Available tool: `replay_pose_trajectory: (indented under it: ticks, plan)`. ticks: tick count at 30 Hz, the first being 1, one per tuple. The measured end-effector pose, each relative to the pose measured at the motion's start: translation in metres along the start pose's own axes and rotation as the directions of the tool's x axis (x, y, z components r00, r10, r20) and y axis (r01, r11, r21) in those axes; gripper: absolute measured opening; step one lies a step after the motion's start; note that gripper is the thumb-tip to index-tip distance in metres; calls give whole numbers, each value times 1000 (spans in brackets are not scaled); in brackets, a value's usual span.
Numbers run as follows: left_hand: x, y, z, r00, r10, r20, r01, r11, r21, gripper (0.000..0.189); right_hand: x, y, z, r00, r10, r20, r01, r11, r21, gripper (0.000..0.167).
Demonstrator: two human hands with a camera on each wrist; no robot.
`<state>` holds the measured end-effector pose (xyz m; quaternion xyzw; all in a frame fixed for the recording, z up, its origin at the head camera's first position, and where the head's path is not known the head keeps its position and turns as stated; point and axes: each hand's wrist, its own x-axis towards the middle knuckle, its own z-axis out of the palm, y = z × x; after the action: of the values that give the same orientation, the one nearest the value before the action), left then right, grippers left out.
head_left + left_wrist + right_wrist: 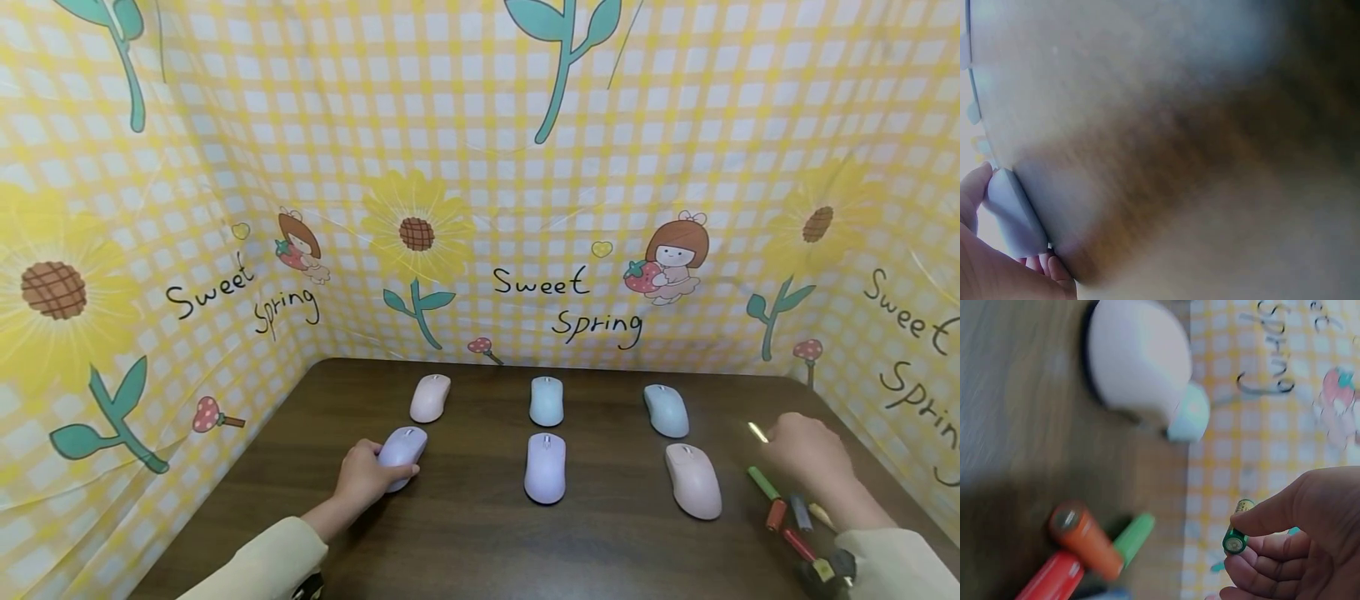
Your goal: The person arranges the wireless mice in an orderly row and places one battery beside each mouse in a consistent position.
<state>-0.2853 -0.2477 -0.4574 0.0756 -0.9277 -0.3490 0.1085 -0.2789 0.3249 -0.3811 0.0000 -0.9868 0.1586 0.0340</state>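
At the left of the table, my left hand (362, 482) grips a lavender computer mouse (402, 450), thumb along its near side and fingers over the far side. The same mouse (1016, 215) shows between thumb and fingers in the left wrist view. My right hand (813, 460) is raised at the table's right side and pinches a small green-and-gold battery (1238, 528) between thumb and fingers. Below that hand lie several loose batteries, among them a green one (763, 483), an orange one (777, 514) and a red one (799, 546).
Other mice stand in two rows on the dark wooden table (480, 550): pink (431, 398), blue (547, 402) and blue (666, 410) behind, lavender (545, 468) and pink (693, 482) in front. A yellow checked cloth (480, 208) walls off the back and sides.
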Motion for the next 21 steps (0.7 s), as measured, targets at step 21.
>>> replay_pose_trajectory:
  ticks: [21]
  plan:
    - [-2, 0, 0, 1000, -1, -12, 1, 1000, -2, 66, 22, -123, 8, 995, -92, -35, 96, 986, 136, 37]
